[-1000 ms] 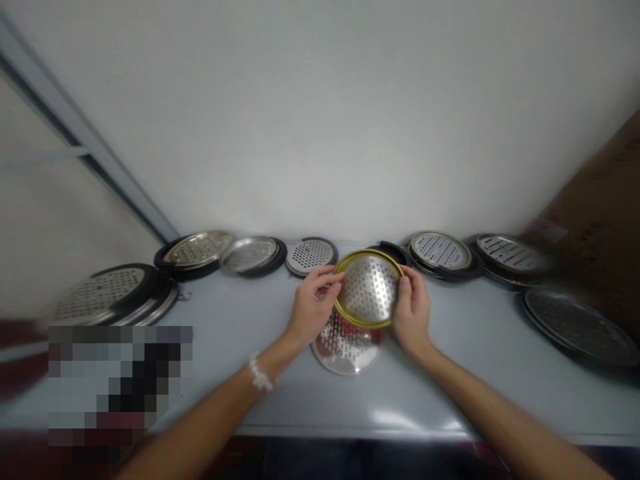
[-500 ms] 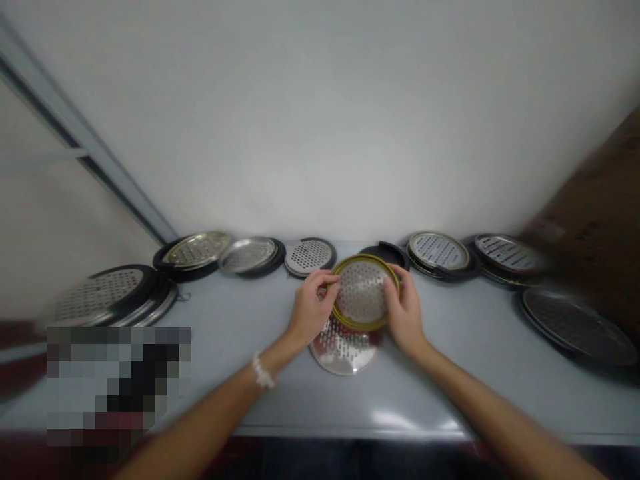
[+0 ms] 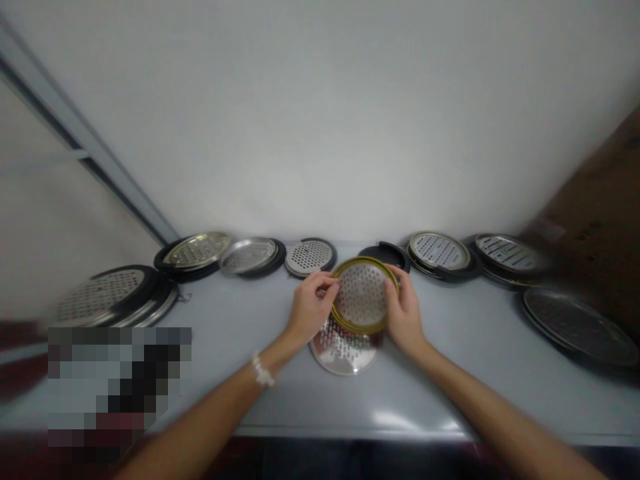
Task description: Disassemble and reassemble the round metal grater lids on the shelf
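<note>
Between my two hands, a round metal grater disc with a yellow rim (image 3: 361,293) is held up, tilted toward me. My left hand (image 3: 315,303) pinches its left edge with thumb and fingers. On the opposite edge, my right hand (image 3: 404,307) grips with the thumb on the face and fingers behind. Partly covered by the held disc, a shiny grater plate (image 3: 345,353) with rows of holes lies on the grey table (image 3: 260,400). Just behind the disc is a black ring-shaped base (image 3: 385,255).
Along the back stand a grater with a black rim (image 3: 311,257), a silver disc (image 3: 249,256), a gold-rimmed grater (image 3: 199,250) and slotted graters (image 3: 439,252). Stacked graters (image 3: 107,297) lie at left, a dark disc (image 3: 580,323) at right beside a brown box (image 3: 600,187).
The held yellow-rimmed disc has tipped very slightly and sits a touch lower. Both hands keep nearly the same hold and place.
</note>
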The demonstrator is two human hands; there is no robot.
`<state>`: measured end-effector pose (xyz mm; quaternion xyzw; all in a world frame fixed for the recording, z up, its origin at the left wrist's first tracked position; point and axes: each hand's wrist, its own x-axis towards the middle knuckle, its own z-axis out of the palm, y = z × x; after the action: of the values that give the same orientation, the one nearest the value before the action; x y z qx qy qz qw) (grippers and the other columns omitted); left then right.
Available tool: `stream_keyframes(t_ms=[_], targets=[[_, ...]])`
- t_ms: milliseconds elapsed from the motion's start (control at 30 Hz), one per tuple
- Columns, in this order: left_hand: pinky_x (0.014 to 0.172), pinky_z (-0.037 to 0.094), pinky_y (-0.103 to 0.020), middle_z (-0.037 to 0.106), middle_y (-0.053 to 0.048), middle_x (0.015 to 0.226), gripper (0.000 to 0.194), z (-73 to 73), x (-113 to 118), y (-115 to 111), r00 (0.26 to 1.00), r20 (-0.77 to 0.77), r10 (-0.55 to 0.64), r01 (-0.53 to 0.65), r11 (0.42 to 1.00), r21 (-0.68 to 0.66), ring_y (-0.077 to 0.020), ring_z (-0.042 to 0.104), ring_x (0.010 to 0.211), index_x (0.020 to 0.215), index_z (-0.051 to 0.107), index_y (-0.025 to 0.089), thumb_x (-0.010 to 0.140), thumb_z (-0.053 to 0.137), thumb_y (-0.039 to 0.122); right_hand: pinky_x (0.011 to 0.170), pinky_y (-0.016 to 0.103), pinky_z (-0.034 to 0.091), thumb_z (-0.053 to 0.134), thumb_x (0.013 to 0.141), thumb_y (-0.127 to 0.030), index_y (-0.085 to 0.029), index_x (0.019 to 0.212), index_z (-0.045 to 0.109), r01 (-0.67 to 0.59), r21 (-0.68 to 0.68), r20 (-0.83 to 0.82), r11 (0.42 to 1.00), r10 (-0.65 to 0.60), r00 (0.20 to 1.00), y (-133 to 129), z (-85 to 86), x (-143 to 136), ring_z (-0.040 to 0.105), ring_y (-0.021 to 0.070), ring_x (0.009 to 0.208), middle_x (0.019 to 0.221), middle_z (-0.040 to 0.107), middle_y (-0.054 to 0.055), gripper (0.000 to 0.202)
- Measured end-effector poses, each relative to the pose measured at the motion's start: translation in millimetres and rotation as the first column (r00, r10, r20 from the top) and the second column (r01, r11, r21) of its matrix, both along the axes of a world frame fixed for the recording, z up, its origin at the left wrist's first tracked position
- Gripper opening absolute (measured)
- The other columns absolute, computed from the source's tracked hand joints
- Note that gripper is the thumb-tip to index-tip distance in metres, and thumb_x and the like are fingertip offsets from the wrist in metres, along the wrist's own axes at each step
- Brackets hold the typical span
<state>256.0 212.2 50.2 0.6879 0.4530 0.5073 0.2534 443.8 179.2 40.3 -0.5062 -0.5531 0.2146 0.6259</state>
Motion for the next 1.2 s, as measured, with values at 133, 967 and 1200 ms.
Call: stream_keyframes(t_ms=[133, 967, 1200], targets=[[0.072, 0.06, -0.029, 0.071, -0.01, 0.103, 0.012, 2.1, 0, -1, 1.0, 0.002, 0.004, -0.004, 1.0, 0.007, -0.0197, 0.07, 0.091, 0.085, 0.076, 0.017, 0.085, 0.065, 0.021, 0.099, 0.042, 0.048, 0.047, 0.099, -0.041, -0.019, 0.124, 0.056, 0.024, 0.008, 0.018, 1.0, -0.024, 1.0, 0, -0.2, 0, 0.061, 0.0245, 0.113, 0.121, 0.067, 0.011, 0.034], [0.076, 0.059, -0.029, 0.067, -0.008, 0.109, 0.013, 13.5, -3, -2, 0.996, -0.089, 0.031, -0.019, 0.991, 0.133, -0.0199, 0.065, 0.1, 0.095, 0.07, 0.02, 0.093, 0.058, 0.023, 0.101, 0.043, 0.048, 0.045, 0.1, -0.041, -0.02, 0.125, 0.054, 0.058, 0.044, -0.018, 0.997, -0.057, 0.998, -3, 0.2, -7, 0.061, 0.0236, 0.113, 0.121, 0.066, 0.01, 0.033], [0.091, 0.055, -0.036, 0.061, -0.009, 0.116, 0.018, 18.1, -5, -7, 0.979, -0.189, 0.082, -0.032, 0.967, 0.253, -0.0225, 0.059, 0.113, 0.11, 0.066, 0.02, 0.095, 0.055, 0.022, 0.1, 0.043, 0.048, 0.046, 0.1, -0.041, -0.02, 0.125, 0.055, 0.061, 0.031, -0.009, 0.998, -0.061, 0.998, -3, 0.6, -6, 0.061, 0.0239, 0.114, 0.121, 0.066, 0.01, 0.034]])
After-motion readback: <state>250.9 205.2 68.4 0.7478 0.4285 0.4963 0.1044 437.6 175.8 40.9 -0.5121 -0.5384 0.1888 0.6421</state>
